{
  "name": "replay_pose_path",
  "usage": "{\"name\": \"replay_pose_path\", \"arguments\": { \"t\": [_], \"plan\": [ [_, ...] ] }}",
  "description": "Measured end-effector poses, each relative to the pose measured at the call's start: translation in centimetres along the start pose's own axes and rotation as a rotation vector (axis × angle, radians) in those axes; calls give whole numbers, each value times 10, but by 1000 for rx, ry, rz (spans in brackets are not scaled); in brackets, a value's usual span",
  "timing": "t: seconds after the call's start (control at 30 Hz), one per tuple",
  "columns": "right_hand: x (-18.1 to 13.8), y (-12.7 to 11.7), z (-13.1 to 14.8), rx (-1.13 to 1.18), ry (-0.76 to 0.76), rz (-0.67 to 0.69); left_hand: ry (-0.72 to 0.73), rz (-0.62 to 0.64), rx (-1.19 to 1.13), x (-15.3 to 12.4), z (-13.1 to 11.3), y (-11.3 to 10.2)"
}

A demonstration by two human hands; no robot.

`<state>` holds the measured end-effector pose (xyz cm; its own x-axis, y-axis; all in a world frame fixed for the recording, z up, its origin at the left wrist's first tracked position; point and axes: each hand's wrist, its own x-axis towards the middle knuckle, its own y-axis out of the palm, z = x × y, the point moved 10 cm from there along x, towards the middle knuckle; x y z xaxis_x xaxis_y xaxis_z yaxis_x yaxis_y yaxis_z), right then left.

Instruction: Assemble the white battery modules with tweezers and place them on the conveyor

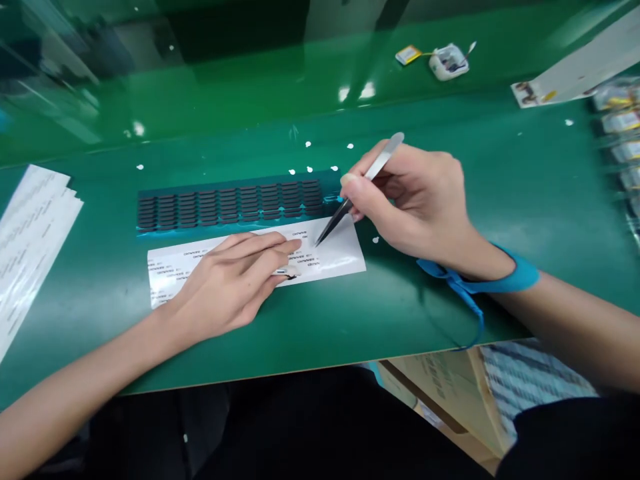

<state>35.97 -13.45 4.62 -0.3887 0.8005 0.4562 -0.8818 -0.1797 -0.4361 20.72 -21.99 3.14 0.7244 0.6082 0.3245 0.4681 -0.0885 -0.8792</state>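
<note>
My left hand (235,280) rests on a white sheet (340,257) printed with rows of dark lettering. Its outer fingers lie stretched over the paper, while thumb and index finger close on a small white piece (287,271) with a dark bit at its lower edge. What the piece is cannot be made out. In my right hand (415,193) is a pair of tweezers (373,175), silver at the top and dark toward the tips. The tips point down at the sheet, right of my left fingertips. Behind the sheet lies a blue-edged strip (230,203) with rows of dark narrow pieces.
Printed white sheets (35,233) lie stacked at left. A white housing (449,62) wired to a yellow-edged battery (408,55) sits at the back. Bagged parts (623,123) line the right edge. A blue wrist strap (523,272) circles my right wrist. Below the table stands a cardboard box (445,387).
</note>
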Motion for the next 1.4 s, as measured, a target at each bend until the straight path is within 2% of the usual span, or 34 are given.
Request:
{"name": "replay_pose_path", "arguments": {
  "t": [0.27, 0.6, 0.87, 1.2, 1.3, 1.33, 1.4],
  "plan": [
    [-11, 18, -17, 208, 137, 158, 13, -13, 18, 2, -3, -2],
    [-15, 25, -31, 309, 314, 210, 16, -6, -22, 1, -1, 0],
    [-16, 30, -28, 306, 334, 267, 2, 5, -51, -1, 0, 1],
    [-5, 22, -28, 422, 337, 205, 19, 0, -53, 1, 1, -1],
    [-2, 15, -29, 477, 314, 124, 43, -71, -155, -1, -7, -13],
    [-1, 12, -28, 504, 298, 84, -1, -117, -220, -1, -6, -20],
    [0, 4, -24, 551, 272, -5, -194, -215, -357, -2, 4, -32]
  ]
}}
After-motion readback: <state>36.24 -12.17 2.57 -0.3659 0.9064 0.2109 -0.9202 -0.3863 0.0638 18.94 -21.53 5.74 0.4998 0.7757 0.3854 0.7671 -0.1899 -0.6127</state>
